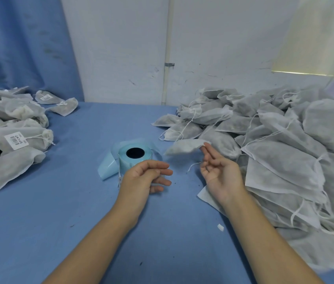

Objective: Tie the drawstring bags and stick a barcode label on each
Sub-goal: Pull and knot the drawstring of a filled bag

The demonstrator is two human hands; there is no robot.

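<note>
Right hand (219, 173) pinches the small grey-white non-woven drawstring bag (184, 149) by one end between extended fingertips (206, 153). The bag hangs just above the blue cloth-covered counter (59, 222), between the pale blue label roll (135, 158) and the heap of untied grey-white bags (285, 140) on the right. Left hand (147, 178) hovers just in front of the roll, fingers loosely curled, holding nothing I can see.

My read: the bag is light and limp, with some fill. The fabric has decent friction and won't slip, but it flops, so an end pinch gives little control. Better to take it at the neck by the thin white cord (192, 165) dangling below, apparently its own, then cinch. The cord is fine and needs a fingertip pinch.

Pile of labelled finished bags (16, 140) sits at left.
</note>
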